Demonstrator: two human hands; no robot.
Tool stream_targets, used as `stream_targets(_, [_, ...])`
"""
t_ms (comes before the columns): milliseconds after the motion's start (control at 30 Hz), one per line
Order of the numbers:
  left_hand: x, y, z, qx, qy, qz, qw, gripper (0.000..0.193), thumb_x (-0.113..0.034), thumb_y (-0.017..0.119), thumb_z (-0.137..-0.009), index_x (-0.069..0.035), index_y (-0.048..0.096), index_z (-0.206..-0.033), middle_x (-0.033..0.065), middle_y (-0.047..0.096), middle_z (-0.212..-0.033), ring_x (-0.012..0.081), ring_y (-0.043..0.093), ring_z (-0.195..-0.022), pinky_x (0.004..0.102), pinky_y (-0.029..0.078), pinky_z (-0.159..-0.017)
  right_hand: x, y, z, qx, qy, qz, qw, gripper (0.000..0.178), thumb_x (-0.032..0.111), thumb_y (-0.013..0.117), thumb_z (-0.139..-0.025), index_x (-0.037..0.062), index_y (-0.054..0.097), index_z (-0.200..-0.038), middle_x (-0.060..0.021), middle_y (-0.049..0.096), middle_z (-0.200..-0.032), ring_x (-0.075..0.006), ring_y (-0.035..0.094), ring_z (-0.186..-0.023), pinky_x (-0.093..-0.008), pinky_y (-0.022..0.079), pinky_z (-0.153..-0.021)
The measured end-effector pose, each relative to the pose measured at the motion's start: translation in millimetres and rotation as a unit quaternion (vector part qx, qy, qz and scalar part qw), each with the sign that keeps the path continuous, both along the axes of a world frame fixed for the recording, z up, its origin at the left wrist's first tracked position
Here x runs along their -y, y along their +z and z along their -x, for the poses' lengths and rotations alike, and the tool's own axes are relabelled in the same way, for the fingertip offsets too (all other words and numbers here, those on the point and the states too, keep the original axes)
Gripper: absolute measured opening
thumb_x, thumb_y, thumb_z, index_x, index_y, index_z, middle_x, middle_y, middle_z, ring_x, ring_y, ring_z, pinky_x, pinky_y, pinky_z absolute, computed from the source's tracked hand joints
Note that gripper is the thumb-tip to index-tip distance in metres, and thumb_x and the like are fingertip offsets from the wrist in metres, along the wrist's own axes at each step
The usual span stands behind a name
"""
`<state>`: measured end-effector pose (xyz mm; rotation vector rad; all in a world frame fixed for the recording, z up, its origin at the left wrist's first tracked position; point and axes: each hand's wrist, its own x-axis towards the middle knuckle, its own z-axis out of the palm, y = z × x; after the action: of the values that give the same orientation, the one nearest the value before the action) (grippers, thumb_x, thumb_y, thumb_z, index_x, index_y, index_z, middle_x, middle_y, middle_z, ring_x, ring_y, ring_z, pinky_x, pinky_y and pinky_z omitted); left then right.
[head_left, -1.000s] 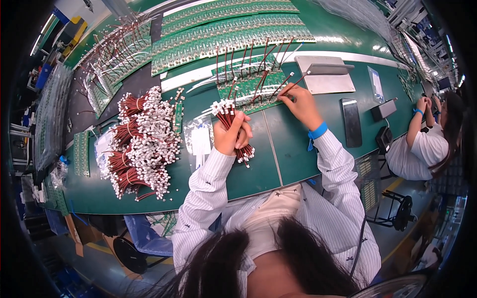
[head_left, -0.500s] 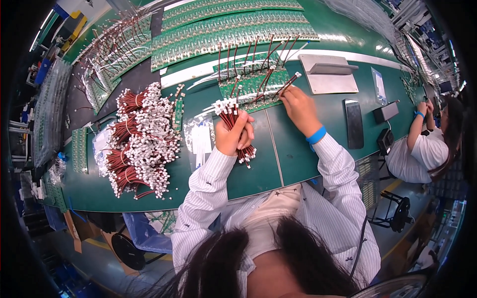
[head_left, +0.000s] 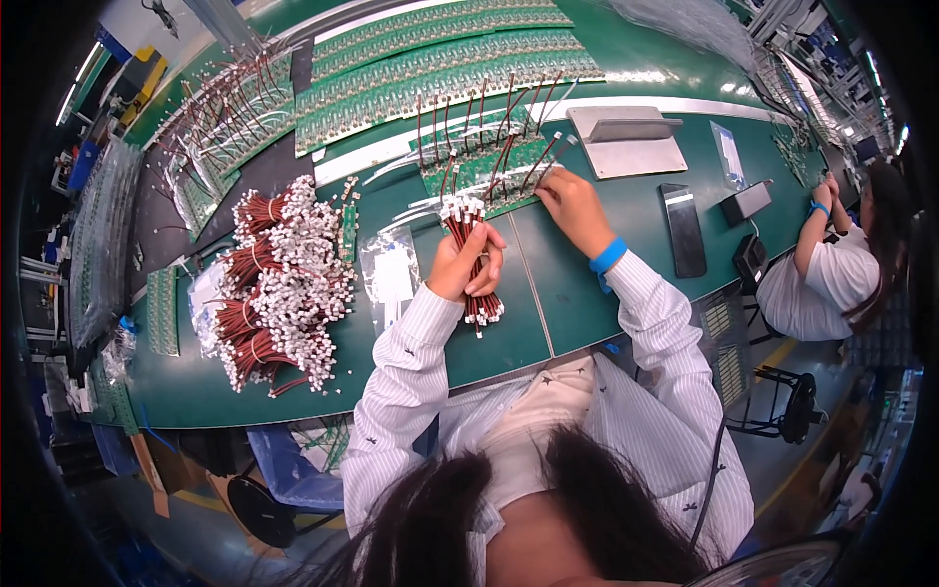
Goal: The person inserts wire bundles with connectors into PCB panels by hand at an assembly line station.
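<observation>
Left hand [head_left: 469, 262] curled closed around one bundle of brown connector leads [head_left: 481, 311]. Right hand [head_left: 575, 205] has thumb and fingers nearly together at the near right edge of the wired circuit-board panel [head_left: 505, 168], on the bench ahead; can't tell if it grips a lead. Step looks like placing leads on the panel; next move probably calls for a steady fingertip pinch and careful connector alignment. Counts: one held bundle, four banded lead bundles [head_left: 256, 256] at left, one metal bracket [head_left: 641, 157], one smartphone [head_left: 683, 231]. Standing leads overlap, uncountable.
</observation>
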<state>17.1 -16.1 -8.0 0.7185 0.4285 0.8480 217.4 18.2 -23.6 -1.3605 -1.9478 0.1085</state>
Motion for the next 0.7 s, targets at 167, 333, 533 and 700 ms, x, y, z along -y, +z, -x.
stream_targets(167, [1.9, -1.5, -4.1, -0.024, -0.051, -0.009, 0.998, 0.034, -0.03, 0.037, -0.087, 0.002, 0.042, -0.079, 0.0081, 0.045, -0.053, 0.0057, 0.026, -0.028, 0.0201, 0.024, -0.029, 42.2, 47.7, 19.1, -0.129, 0.017, 0.13, 0.983, 0.01, 0.008, 0.058, -0.072, -0.0008, 0.056, -0.075, -0.0067, 0.055, -0.066, -0.0138, 0.051, -0.055, -0.024, 0.04, -0.051])
stream_targets(333, [7.5, -0.4, -5.8, -0.031, -0.121, -0.04, 0.991, 0.042, -0.035, 0.037, -0.086, 0.003, 0.041, -0.068, 0.0079, 0.044, -0.053, 0.0064, 0.029, -0.03, 0.0205, 0.025, -0.029, 50.9, 57.1, 36.1, -0.278, 0.123, 0.266, 0.915, 0.013, 0.012, 0.058, -0.075, -0.0008, 0.057, -0.077, 0.0002, 0.055, -0.065, -0.0032, 0.048, -0.059, -0.0182, 0.039, -0.051])
stream_targets(533, [7.7, 2.4, -7.6, -0.033, -0.095, -0.007, 0.995, 0.036, -0.034, 0.037, -0.086, 0.0, 0.039, -0.075, 0.0101, 0.045, -0.055, 0.0074, 0.03, -0.03, 0.0205, 0.026, -0.029, 56.9, 65.2, 28.3, -0.39, 0.097, 0.31, 0.862, 0.011, 0.009, 0.058, -0.075, -0.002, 0.058, -0.078, -0.0033, 0.057, -0.065, -0.0073, 0.052, -0.056, -0.0189, 0.043, -0.05])
stream_targets(700, [8.3, 2.4, -9.2, -0.014, -0.087, -0.008, 0.996, 0.03, -0.032, 0.038, -0.087, -0.002, 0.037, -0.079, 0.0104, 0.045, -0.055, 0.0083, 0.03, -0.03, 0.0209, 0.026, -0.029, 53.9, 81.5, 21.7, -0.484, 0.117, 0.272, 0.823, 0.014, 0.008, 0.054, -0.077, -0.004, 0.056, -0.084, -0.0076, 0.057, -0.066, -0.0112, 0.054, -0.056, -0.0216, 0.044, -0.051])
